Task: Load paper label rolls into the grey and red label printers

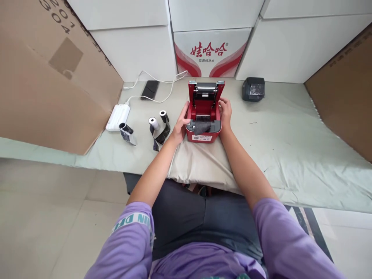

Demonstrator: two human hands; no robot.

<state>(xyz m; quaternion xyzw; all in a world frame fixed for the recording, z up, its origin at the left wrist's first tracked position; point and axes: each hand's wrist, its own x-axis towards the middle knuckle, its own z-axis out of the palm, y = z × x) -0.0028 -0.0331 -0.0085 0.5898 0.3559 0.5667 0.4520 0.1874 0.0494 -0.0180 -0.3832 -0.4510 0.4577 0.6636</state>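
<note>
A small red receipt printer (204,136) stands on the covered table in front of me, its lid (206,101) raised. A dark strip of paper (202,127) lies over its front edge. On the printer's left side is my left hand (180,126), with the thumb near the front corner and the fingers along the side wall. My right hand (226,112) is curled against the opposite side, its fingertips partly hidden behind the printer. Between them the two hands hold the printer.
Left of the printer stand a white paper roll (154,123), a black roll (164,116) with dark paper trailing, and another roll (126,131). Behind lie a white power bank (118,117), a cable and a phone (150,90). A black boxy object (253,89) sits right; cardboard walls flank the table.
</note>
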